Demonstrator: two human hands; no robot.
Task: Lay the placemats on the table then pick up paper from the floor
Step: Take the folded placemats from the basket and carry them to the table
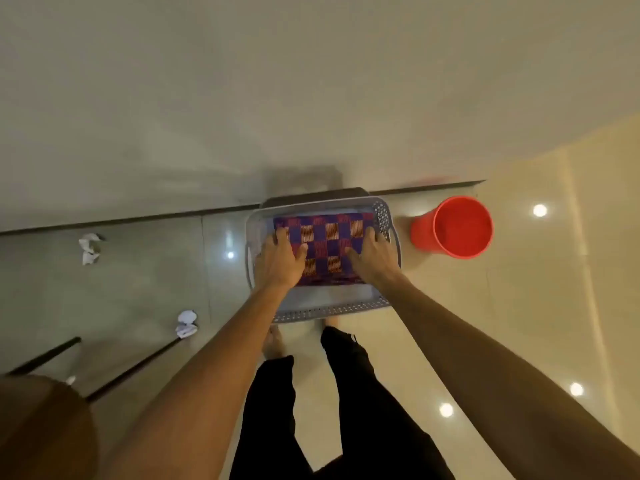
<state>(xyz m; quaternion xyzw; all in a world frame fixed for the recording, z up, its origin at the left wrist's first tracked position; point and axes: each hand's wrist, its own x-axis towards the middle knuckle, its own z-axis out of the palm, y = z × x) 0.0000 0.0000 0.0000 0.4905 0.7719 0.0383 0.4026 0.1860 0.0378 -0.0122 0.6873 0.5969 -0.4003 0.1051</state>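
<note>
Your left hand (280, 258) and right hand (372, 256) lie flat, fingers spread, on the checkered placemats (327, 242) in the grey basket (332, 308).

Glossy pale tiled floor (519, 306) with ceiling-light reflections, plain wall (242, 81), dark skirting strip (138, 221).

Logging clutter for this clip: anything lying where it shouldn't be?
Yes: two crumpled paper wads on the floor, one near the wall, one by the chair legs. The placemats lie flat in the basket; the red bucket stands upright.
</note>
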